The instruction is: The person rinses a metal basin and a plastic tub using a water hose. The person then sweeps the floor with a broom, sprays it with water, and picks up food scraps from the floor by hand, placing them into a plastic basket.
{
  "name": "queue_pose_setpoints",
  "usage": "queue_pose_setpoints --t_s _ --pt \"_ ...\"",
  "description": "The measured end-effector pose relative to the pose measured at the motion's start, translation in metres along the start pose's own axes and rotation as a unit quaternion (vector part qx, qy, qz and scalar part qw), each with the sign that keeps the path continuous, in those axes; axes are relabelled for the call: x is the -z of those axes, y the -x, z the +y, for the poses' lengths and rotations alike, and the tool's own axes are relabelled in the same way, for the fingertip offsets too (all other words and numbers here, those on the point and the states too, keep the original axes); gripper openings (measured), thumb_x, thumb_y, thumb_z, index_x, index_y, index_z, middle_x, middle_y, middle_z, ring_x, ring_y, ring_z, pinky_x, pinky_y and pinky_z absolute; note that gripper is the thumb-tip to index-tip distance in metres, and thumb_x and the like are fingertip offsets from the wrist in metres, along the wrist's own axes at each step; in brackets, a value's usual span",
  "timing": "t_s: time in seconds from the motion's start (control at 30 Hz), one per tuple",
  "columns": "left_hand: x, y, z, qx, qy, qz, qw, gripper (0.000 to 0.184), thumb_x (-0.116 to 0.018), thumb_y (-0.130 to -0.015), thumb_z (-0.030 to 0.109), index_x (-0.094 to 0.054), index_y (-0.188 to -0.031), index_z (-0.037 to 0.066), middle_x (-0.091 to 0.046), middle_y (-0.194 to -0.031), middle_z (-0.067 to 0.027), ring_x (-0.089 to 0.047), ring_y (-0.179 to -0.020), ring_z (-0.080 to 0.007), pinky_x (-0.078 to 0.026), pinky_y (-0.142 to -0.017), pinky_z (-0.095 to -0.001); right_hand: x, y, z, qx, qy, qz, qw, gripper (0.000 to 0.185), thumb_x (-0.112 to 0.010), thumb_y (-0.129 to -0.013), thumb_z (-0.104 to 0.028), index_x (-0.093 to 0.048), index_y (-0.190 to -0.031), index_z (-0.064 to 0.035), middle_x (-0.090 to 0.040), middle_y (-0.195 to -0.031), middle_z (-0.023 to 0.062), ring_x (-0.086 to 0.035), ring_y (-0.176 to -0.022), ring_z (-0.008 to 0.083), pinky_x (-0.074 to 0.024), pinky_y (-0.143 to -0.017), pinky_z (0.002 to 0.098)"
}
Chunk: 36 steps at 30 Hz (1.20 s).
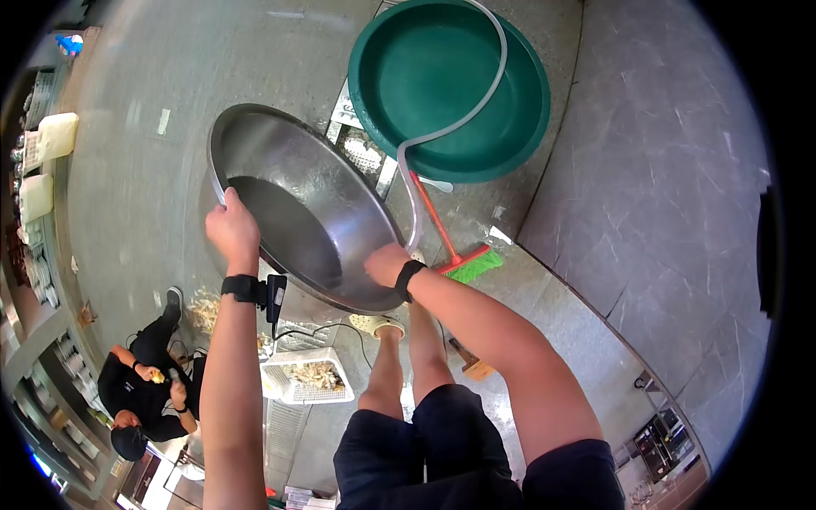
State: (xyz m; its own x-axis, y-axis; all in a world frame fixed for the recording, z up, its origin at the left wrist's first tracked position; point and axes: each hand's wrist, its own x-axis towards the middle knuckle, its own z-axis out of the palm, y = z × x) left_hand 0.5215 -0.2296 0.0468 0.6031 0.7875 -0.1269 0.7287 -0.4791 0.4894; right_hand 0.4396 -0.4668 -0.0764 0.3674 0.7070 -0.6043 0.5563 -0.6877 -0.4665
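Observation:
A large stainless steel basin (299, 151) is tilted above the floor in front of me, its inside wet and shiny. My left hand (232, 229) grips its left rim, with the thumb up along the edge. Over the lower right rim reaches my right hand (388, 265), its fingers curled low against the inner wall. Whether anything is in those fingers is hidden. Just beyond the basin's right side hangs a grey hose (408, 183), which runs up across a big green tub (433, 81).
A red-handled broom with green bristles (476, 264) lies right of the basin. Near my feet are a white crate (347, 393) of pale pieces and a wooden-headed brush (477, 370). A co-worker (140, 387) sits at lower left. A grey wall (654, 170) rises on the right.

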Motion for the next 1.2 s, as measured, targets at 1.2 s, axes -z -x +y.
queue_pose_setpoints --t_s 1.2 --pt "-0.007 -0.007 -0.010 -0.011 -0.002 0.018 1.000 0.055 -0.055 -0.086 0.039 -0.056 -0.063 -0.012 -0.056 -0.063 -0.0300 -0.053 -0.060 -0.0440 -0.041 -0.064 -0.0503 -0.024 0.036 0.034 -0.146 -0.048 0.055 0.987 0.021 -0.052 -0.081 -0.010 -0.073 -0.080 -0.0097 -0.070 -0.083 0.0105 -0.068 -0.081 0.0277 -0.0530 -0.066 0.0392"
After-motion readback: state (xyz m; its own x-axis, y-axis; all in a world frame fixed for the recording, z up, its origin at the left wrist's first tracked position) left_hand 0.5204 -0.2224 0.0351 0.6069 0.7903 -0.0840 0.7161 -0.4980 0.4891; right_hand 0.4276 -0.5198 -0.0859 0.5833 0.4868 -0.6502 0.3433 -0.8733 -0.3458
